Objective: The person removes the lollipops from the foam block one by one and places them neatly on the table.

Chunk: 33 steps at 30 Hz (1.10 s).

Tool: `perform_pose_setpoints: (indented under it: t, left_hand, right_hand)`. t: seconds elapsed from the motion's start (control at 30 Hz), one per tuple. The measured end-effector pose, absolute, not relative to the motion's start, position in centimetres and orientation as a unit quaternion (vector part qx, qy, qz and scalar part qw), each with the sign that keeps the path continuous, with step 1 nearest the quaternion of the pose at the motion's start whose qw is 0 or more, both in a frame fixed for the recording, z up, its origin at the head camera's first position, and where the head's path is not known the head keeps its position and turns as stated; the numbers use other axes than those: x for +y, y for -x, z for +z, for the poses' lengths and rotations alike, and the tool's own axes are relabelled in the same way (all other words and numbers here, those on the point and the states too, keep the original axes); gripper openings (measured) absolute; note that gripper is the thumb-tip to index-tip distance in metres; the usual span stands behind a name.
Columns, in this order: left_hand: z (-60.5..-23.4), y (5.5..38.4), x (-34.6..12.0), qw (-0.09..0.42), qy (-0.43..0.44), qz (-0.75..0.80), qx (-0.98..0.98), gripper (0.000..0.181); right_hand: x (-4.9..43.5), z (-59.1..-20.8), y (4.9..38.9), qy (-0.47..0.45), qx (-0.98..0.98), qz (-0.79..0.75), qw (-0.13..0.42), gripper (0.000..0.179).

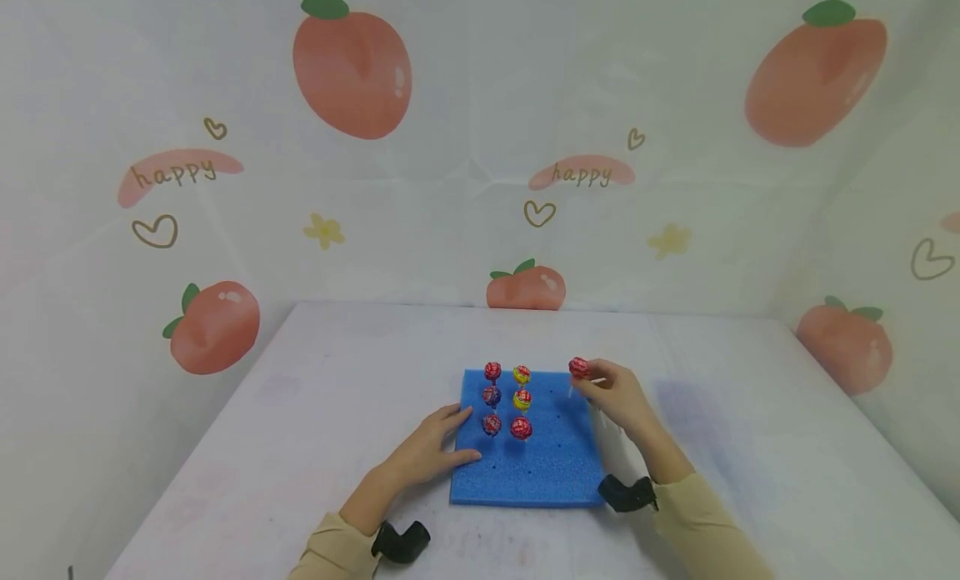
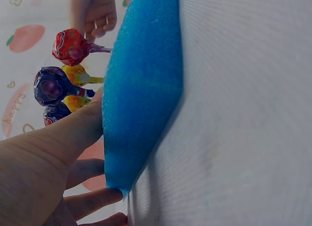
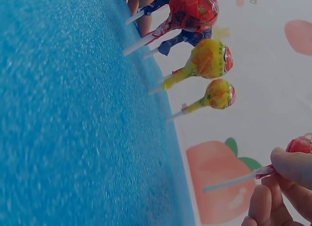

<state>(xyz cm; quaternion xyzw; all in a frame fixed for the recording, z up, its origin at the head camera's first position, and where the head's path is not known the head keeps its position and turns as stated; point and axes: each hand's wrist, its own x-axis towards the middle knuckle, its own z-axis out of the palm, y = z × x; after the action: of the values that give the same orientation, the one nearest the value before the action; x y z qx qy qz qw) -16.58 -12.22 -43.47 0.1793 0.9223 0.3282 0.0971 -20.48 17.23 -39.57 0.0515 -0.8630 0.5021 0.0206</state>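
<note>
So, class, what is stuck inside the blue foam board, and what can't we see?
Six lollipops stand in the blue foam board in two rows of three, wrapped heads and parts of sticks showing. The foam covers the stick ends, so their depth cannot be seen.

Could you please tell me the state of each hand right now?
Left hand: open, touching the foam.
Right hand: holding a red lollipop.

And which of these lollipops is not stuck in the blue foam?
The red-wrapped lollipop pinched by the right hand: its white stick ends free in the air, while the other six stand in the blue foam board.
</note>
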Motion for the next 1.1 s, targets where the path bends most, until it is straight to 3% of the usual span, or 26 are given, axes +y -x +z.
perform_pose_setpoints:
  t: [1.1]
  left_hand:
    - [-43.3, 16.5, -12.3, 0.098, -0.182, 0.332, 0.92, 0.072]
  right_hand:
    - [20.7, -40.0, 19.7, -0.03, -0.885, 0.464, 0.02, 0.03]
